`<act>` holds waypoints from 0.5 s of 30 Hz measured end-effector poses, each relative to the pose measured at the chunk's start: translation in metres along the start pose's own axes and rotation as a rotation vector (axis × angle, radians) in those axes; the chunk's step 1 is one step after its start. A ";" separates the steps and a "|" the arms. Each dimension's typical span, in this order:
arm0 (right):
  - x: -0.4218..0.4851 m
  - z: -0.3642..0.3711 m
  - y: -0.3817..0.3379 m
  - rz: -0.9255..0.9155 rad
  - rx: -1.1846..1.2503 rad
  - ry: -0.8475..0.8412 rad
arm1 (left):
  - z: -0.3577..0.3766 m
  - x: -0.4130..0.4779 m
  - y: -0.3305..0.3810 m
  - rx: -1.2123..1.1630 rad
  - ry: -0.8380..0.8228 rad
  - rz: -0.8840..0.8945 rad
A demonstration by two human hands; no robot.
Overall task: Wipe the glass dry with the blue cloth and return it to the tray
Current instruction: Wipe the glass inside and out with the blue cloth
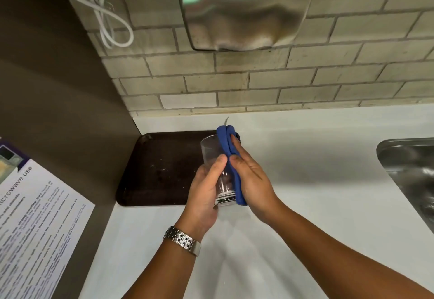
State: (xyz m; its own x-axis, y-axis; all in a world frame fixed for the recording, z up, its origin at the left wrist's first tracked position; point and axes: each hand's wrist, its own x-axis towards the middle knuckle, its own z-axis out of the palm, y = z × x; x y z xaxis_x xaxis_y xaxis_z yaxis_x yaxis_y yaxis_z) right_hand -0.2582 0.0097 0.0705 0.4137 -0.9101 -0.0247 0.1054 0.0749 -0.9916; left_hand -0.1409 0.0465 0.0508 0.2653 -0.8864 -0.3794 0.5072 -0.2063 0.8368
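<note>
We dry the glass (215,157) above the tray (162,169).
Our left hand (204,190) grips it; our right hand (251,176) presses the blue cloth (229,157) on. Wet glass could slip and break.

Tray (159,169) on desk (293,153), at its left end, near back wall; glass (215,157) held above tray's right edge, between both hands; left hand (206,190) on glass's left side, right hand (251,181) on its right; cloth (229,155) between right hand and glass; sink (408,171) set in desk far right; hand dryer (244,9) on wall above tray; cable (105,12) left of dryer; paper notice (35,228) far left.
</note>
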 end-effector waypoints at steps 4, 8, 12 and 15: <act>-0.013 0.009 0.010 -0.140 -0.203 -0.074 | -0.006 0.007 0.003 0.145 0.114 0.061; -0.004 0.004 0.005 -0.073 -0.052 0.020 | -0.004 0.004 0.003 0.044 0.059 0.145; -0.007 0.015 0.002 0.047 0.082 0.103 | -0.002 0.004 0.003 0.045 0.106 0.207; -0.019 0.021 0.007 0.020 0.079 0.084 | 0.000 0.000 0.004 0.045 0.110 0.262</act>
State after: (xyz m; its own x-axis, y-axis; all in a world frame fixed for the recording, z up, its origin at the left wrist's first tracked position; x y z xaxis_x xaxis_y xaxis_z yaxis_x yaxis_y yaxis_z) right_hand -0.2460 0.0357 0.0667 0.3395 -0.9388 -0.0579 0.1699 0.1218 -0.9779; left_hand -0.1385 0.0451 0.0544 0.4711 -0.8621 -0.1865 0.3731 0.0031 0.9278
